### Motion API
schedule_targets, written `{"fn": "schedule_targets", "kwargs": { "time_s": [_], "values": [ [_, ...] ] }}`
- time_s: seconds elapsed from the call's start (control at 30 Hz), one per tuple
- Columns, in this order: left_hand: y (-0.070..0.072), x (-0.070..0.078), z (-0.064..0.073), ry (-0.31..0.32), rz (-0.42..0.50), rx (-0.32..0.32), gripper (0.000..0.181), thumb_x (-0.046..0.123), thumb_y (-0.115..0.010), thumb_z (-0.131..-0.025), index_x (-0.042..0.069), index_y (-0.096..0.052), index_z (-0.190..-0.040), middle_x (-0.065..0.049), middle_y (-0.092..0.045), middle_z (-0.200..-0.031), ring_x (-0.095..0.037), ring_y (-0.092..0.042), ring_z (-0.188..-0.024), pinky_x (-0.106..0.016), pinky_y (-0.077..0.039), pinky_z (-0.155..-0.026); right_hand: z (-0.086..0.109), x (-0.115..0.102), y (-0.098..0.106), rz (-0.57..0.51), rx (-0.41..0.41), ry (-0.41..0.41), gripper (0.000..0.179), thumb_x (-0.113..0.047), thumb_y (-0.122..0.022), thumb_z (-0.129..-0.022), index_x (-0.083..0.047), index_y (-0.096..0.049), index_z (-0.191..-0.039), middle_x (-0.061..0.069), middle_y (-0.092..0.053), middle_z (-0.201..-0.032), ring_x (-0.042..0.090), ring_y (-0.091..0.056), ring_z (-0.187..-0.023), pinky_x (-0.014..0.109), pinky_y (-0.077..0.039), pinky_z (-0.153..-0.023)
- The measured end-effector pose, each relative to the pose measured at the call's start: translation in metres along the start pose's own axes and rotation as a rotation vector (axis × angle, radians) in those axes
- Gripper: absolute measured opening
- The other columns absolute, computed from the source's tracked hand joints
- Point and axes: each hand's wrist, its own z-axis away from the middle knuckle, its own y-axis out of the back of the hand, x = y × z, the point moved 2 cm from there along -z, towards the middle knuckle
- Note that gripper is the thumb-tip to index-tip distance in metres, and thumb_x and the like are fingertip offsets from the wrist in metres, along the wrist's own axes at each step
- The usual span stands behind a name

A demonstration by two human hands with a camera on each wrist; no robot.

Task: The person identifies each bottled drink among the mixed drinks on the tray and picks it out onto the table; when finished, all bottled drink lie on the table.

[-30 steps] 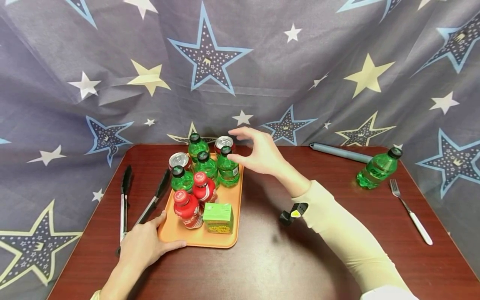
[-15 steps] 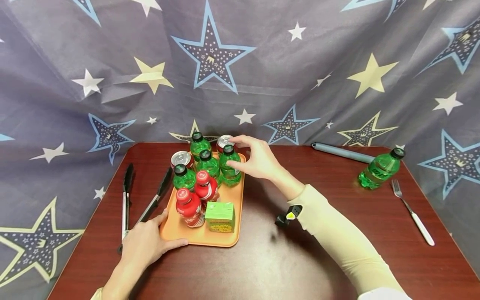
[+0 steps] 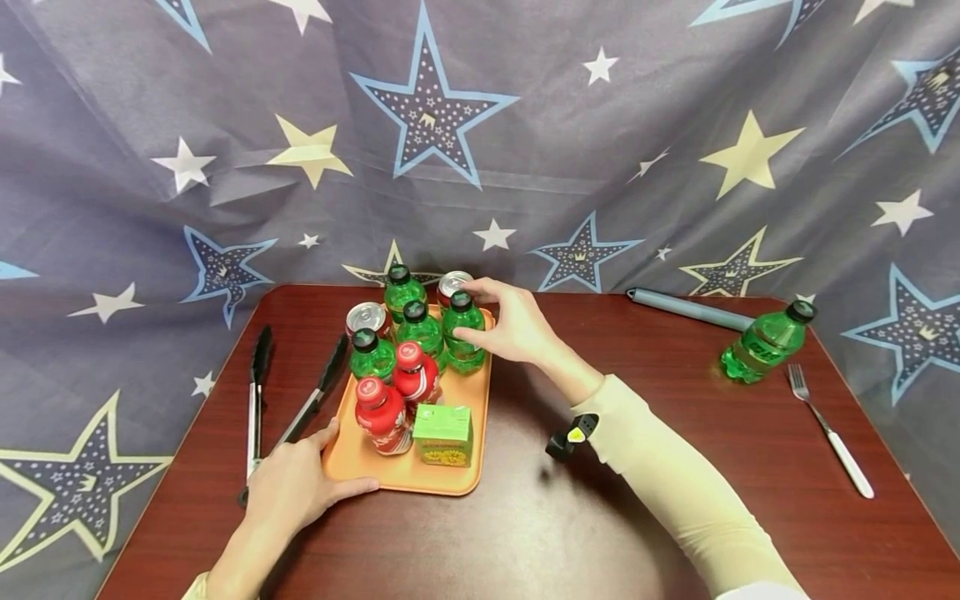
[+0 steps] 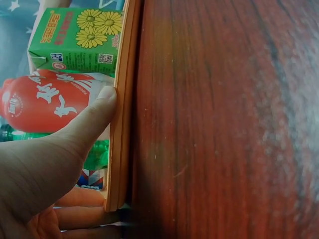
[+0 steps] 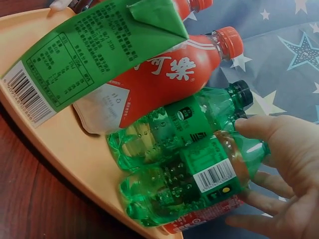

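Observation:
An orange tray (image 3: pixel 454 392) carries green soda bottles, red bottles, cans and a green drink carton (image 3: pixel 442 435). My left hand (image 3: pixel 291 487) spans the tray's near-left corner, thumb along the front rim and fingers at the left side. In the left wrist view the thumb (image 4: pixel 94 117) lies on the rim beside a red bottle (image 4: pixel 50 102). My right hand (image 3: pixel 517 323) is spread about the rightmost green soda bottle (image 3: pixel 462 346); its thumb overlaps the bottle's front and its fingers reach behind, near a can (image 3: pixel 453 283). In the right wrist view its fingers (image 5: pixel 266 186) are loosely bent beside the bottle's shoulder.
Black-tipped tongs (image 3: pixel 255 400) lie spread left of the tray. At the table's right stand another green soda bottle (image 3: pixel 767 343) and a white-handled fork (image 3: pixel 836 437). A grey-blue rod (image 3: pixel 686 308) lies along the back edge, before a star-patterned curtain (image 3: pixel 570 175).
My right hand has come lower and slightly left, closer around the rightmost green bottle on the tray. The left hand stays at the tray's corner, and the tray's load stands as before.

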Motion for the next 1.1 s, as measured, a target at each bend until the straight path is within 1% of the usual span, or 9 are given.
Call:
{"fn": "schedule_targets", "kwargs": {
  "time_s": [0.17, 0.3, 0.4, 0.6, 0.67, 0.77, 0.83, 0.9, 1.1],
  "values": [
    [-0.001, 0.0, 0.0, -0.002, 0.001, 0.0, 0.119, 0.086, -0.085, -0.058, 0.004, -0.067, -0.142, -0.034, -0.074, -0.113, -0.049, -0.073, -0.089, -0.055, -0.053, -0.058, 0.0, 0.001, -0.004, 0.019, 0.009, 0.002, 0.06, -0.027, -0.093, -0.081, -0.008, -0.071, -0.133, 0.01, -0.077, -0.128, 0.029, -0.076, -0.118, 0.048, -0.057, -0.105],
    [-0.001, 0.0, 0.0, -0.001, 0.001, -0.001, 0.12, 0.087, -0.084, -0.057, 0.003, -0.067, -0.142, -0.034, -0.074, -0.114, -0.049, -0.073, -0.09, -0.056, -0.054, -0.059, 0.001, 0.001, -0.008, 0.061, 0.027, 0.003, 0.061, -0.03, -0.093, -0.08, -0.008, -0.071, -0.133, 0.008, -0.077, -0.126, 0.029, -0.075, -0.116, 0.045, -0.058, -0.103],
    [-0.001, 0.0, 0.0, 0.001, -0.001, 0.0, 0.12, 0.087, -0.084, -0.057, 0.003, -0.067, -0.142, -0.034, -0.074, -0.114, -0.049, -0.073, -0.09, -0.056, -0.054, -0.059, 0.003, 0.002, -0.012, 0.088, 0.04, 0.01, 0.062, -0.031, -0.094, -0.079, -0.008, -0.071, -0.132, 0.008, -0.077, -0.123, 0.026, -0.074, -0.112, 0.042, -0.058, -0.1],
    [0.0, 0.0, -0.001, 0.005, -0.002, -0.008, 0.121, 0.087, -0.084, -0.057, 0.004, -0.066, -0.143, -0.036, -0.073, -0.115, -0.05, -0.073, -0.091, -0.056, -0.054, -0.059, 0.008, 0.005, -0.022, 0.113, 0.078, 0.048, 0.06, -0.03, -0.095, -0.078, -0.005, -0.071, -0.126, 0.01, -0.076, -0.117, 0.025, -0.073, -0.103, 0.042, -0.059, -0.095],
    [0.0, 0.0, -0.001, 0.007, -0.003, -0.01, 0.122, 0.088, -0.083, -0.057, 0.004, -0.066, -0.144, -0.036, -0.073, -0.116, -0.051, -0.073, -0.091, -0.056, -0.053, -0.059, 0.009, 0.005, -0.023, 0.12, 0.092, 0.05, 0.06, -0.03, -0.095, -0.078, -0.005, -0.071, -0.127, 0.01, -0.076, -0.12, 0.026, -0.073, -0.106, 0.041, -0.059, -0.096],
    [0.0, 0.0, -0.001, 0.008, -0.003, -0.009, 0.121, 0.087, -0.084, -0.057, 0.004, -0.066, -0.144, -0.036, -0.073, -0.116, -0.051, -0.073, -0.091, -0.056, -0.053, -0.058, 0.011, 0.005, -0.023, 0.113, 0.113, 0.05, 0.063, -0.029, -0.096, -0.077, -0.005, -0.071, -0.13, 0.011, -0.074, -0.128, 0.026, -0.072, -0.116, 0.04, -0.057, -0.102],
    [-0.001, 0.0, -0.001, 0.008, -0.002, -0.006, 0.121, 0.087, -0.084, -0.057, 0.005, -0.066, -0.144, -0.036, -0.073, -0.115, -0.051, -0.073, -0.091, -0.056, -0.053, -0.058, 0.013, 0.005, -0.023, 0.106, 0.121, 0.051, 0.063, -0.029, -0.097, -0.076, -0.005, -0.072, -0.129, 0.012, -0.072, -0.129, 0.026, -0.07, -0.119, 0.04, -0.056, -0.103],
    [-0.001, 0.0, 0.0, 0.008, 0.0, -0.005, 0.121, 0.087, -0.084, -0.057, 0.005, -0.066, -0.143, -0.036, -0.073, -0.116, -0.05, -0.073, -0.092, -0.056, -0.053, -0.059, 0.015, 0.004, -0.021, 0.1, 0.125, 0.055, 0.061, -0.029, -0.098, -0.074, -0.006, -0.074, -0.125, 0.011, -0.072, -0.124, 0.025, -0.07, -0.115, 0.04, -0.057, -0.101],
    [-0.001, 0.0, -0.002, 0.007, 0.002, -0.008, 0.124, 0.089, -0.082, -0.056, 0.004, -0.066, -0.144, -0.036, -0.072, -0.118, -0.051, -0.073, -0.093, -0.057, -0.054, -0.06, 0.016, 0.002, -0.015, 0.092, 0.138, 0.067, 0.055, -0.032, -0.1, -0.07, -0.008, -0.078, -0.114, 0.006, -0.073, -0.102, 0.021, -0.069, -0.092, 0.037, -0.058, -0.082]
  ]
}}
